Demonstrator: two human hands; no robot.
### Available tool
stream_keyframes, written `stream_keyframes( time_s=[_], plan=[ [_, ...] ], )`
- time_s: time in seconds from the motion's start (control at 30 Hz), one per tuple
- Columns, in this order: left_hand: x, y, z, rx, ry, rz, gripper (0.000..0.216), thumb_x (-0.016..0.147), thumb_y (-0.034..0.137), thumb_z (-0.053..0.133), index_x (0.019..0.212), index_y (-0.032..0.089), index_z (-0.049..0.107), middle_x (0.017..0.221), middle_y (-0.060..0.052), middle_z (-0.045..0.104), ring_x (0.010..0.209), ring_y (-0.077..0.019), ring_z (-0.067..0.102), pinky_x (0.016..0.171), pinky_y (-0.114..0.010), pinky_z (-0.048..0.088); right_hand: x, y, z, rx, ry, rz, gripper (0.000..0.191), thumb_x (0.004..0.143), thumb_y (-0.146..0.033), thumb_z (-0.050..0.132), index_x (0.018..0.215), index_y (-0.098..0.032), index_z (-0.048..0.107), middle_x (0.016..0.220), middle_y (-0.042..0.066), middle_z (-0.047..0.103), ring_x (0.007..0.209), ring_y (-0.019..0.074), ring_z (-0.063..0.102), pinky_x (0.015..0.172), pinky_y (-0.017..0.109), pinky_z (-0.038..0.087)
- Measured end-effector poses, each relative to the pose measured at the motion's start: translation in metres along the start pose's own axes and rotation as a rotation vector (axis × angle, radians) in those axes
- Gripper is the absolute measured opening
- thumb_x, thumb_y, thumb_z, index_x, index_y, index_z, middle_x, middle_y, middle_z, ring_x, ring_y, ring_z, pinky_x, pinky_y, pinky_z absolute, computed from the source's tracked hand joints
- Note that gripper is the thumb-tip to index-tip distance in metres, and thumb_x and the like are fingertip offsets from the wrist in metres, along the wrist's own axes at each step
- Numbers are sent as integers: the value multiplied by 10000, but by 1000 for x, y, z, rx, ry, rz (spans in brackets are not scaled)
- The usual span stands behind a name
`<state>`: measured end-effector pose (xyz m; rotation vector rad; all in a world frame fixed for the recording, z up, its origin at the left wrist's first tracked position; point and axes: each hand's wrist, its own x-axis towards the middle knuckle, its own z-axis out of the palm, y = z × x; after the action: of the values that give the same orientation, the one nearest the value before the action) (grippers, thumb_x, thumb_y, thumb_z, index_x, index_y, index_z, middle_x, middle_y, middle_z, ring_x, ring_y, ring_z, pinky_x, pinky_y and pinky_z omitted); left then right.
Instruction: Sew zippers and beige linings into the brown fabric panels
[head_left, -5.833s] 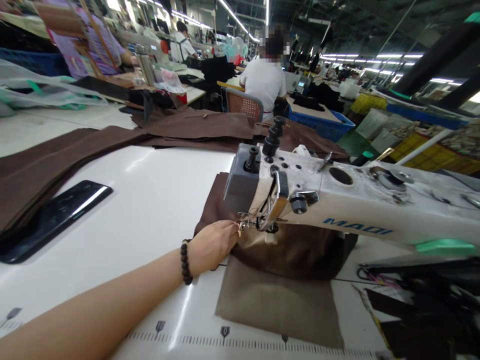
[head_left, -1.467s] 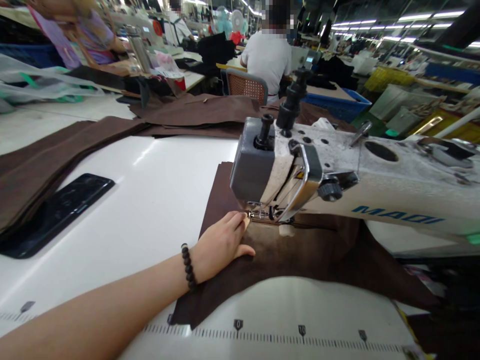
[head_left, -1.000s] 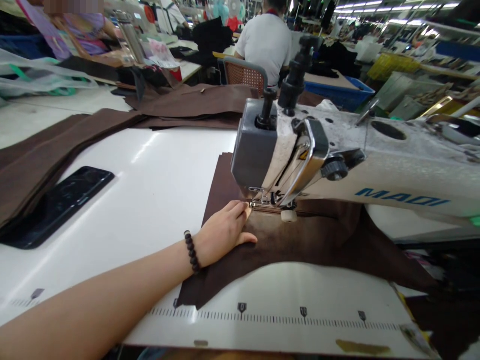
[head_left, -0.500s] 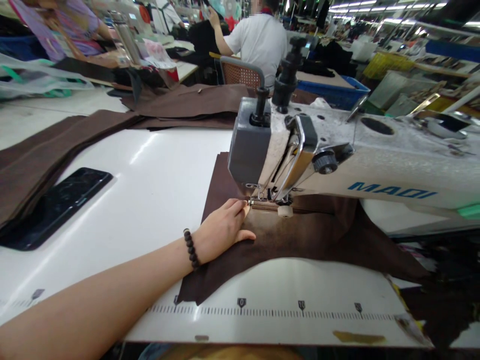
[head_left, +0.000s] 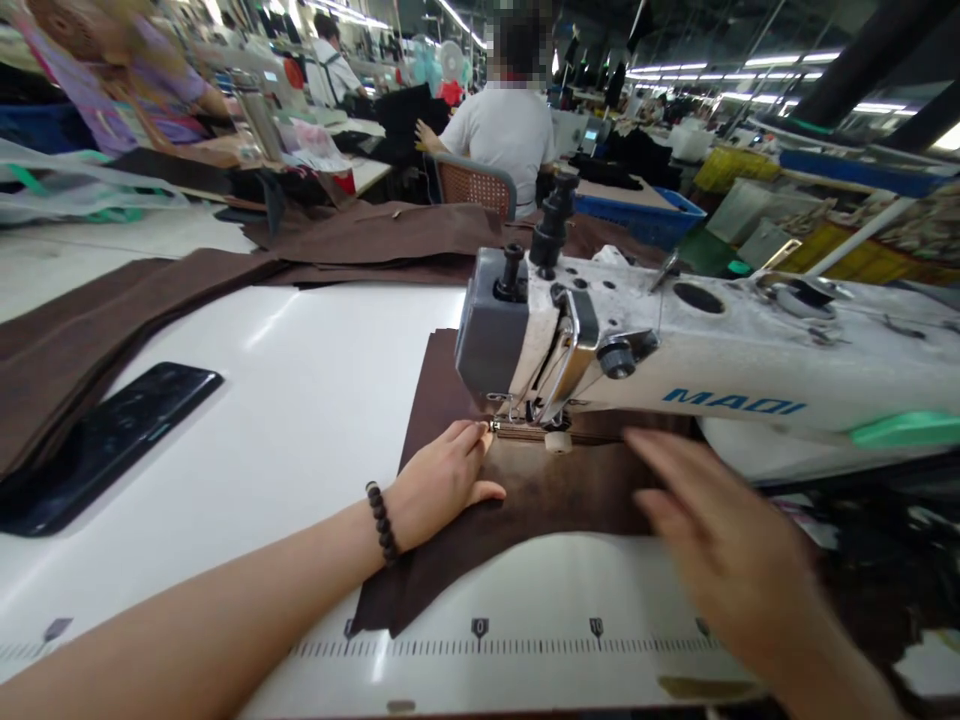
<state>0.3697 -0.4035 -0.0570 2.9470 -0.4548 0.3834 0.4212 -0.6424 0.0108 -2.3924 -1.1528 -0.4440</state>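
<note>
My left hand [head_left: 446, 478], with a dark bead bracelet [head_left: 381, 522] on its wrist, rests on a dark brown fabric piece [head_left: 555, 500]. Its fingertips are closed at the end of a zipper [head_left: 517, 432] lying along the fabric, while the thumb lies apart on the cloth. The zipper runs under the presser foot of a white sewing machine [head_left: 585, 380]; its needle area is partly hidden. Over the right part of the fabric, my right hand [head_left: 739, 560] is blurred by motion. Its fingers are stretched out, thumb apart, with nothing visible in them.
A black phone [head_left: 112, 440] lies on the white table [head_left: 322, 390] at left. Stacked brown fabric pieces [head_left: 390, 235] line the left and back. A printed ruler scale [head_left: 540, 646] runs along the front edge. Behind the machine, a person in white [head_left: 502, 130] sits on a chair [head_left: 472, 185].
My right hand has come into view from the right, over the fabric. My left hand keeps its place at the zipper end. The head view has tilted up slightly.
</note>
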Motion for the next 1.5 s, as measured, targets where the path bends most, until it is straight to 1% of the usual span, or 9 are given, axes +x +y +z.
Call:
stream_keyframes(
  time_s=[0.13, 0.2, 0.27, 0.43, 0.63, 0.87, 1.1, 1.27, 1.5],
  plan=[
    [0, 0, 1, 11, 14, 18, 561, 728, 506, 607, 1007, 21, 560, 1020, -160, 581, 975, -258, 530, 879, -365, 470, 24, -24, 65, 13, -294, 7, 369, 888, -230, 397, 1237, -137, 474, 1159, 130, 558, 1106, 259, 492, 988, 508, 364],
    [1, 0, 1, 36, 12, 31, 587, 716, 500, 624, 1010, -4, 558, 1019, -173, 583, 974, -267, 534, 883, -365, 466, 28, -26, 87, 73, -372, 20, 408, 869, -169, 407, 1272, -115, 434, 1263, 130, 492, 1182, 251, 435, 1008, 501, 348],
    [1, 0, 1, 56, 9, 45, 620, 702, 500, 637, 1023, -23, 553, 1014, -182, 585, 977, -275, 535, 886, -366, 462, 27, -22, 97, 135, -398, 17, 416, 862, -139, 396, 1277, -114, 428, 1328, 111, 435, 1235, 231, 383, 1035, 484, 325],
    [1, 0, 0, 17, 0, 19, 636, 680, 506, 656, 1010, -28, 550, 1004, -175, 576, 976, -274, 530, 893, -367, 460, 20, -12, 97, 193, -351, 58, 426, 874, -197, 404, 1292, -118, 414, 1320, 104, 446, 1216, 206, 406, 1054, 450, 314],
    [0, 0, -1, -63, -33, -49, 601, 669, 479, 682, 1010, 2, 546, 1028, -166, 558, 988, -271, 518, 893, -378, 466, 27, -9, 96, 245, -403, 23, 413, 873, -185, 415, 1284, -154, 435, 1314, 80, 458, 1210, 190, 419, 1053, 423, 324],
    [-1, 0, -1, -79, -50, -51, 600, 666, 471, 685, 1053, 33, 547, 1050, -152, 560, 995, -267, 524, 900, -380, 468, 25, -8, 97, 175, -375, -11, 431, 879, -198, 394, 1308, -155, 412, 1315, 99, 456, 1197, 203, 444, 1036, 461, 342],
    [-3, -2, -3, -81, -35, -8, 535, 716, 490, 627, 987, 34, 558, 1041, -171, 566, 1028, -281, 524, 889, -387, 477, 29, -16, 94, 117, -370, 29, 405, 857, -175, 421, 1256, -136, 478, 1242, 95, 528, 1108, 220, 522, 1014, 456, 372],
    [-4, -3, -5, -87, -25, 40, 509, 739, 449, 627, 1071, 72, 542, 1103, -154, 550, 1077, -271, 503, 911, -387, 470, 29, -14, 96, 94, -338, 17, 399, 843, -190, 455, 1237, -148, 498, 1225, 86, 543, 1072, 221, 545, 988, 435, 404],
    [-3, -3, -5, -93, -22, 37, 530, 702, 433, 671, 1078, 79, 549, 1123, -165, 548, 1091, -278, 499, 918, -405, 472, 25, -12, 101, 86, -334, -7, 393, 862, -203, 419, 1240, -129, 493, 1242, 108, 525, 1106, 238, 522, 993, 491, 385]
  ],
)
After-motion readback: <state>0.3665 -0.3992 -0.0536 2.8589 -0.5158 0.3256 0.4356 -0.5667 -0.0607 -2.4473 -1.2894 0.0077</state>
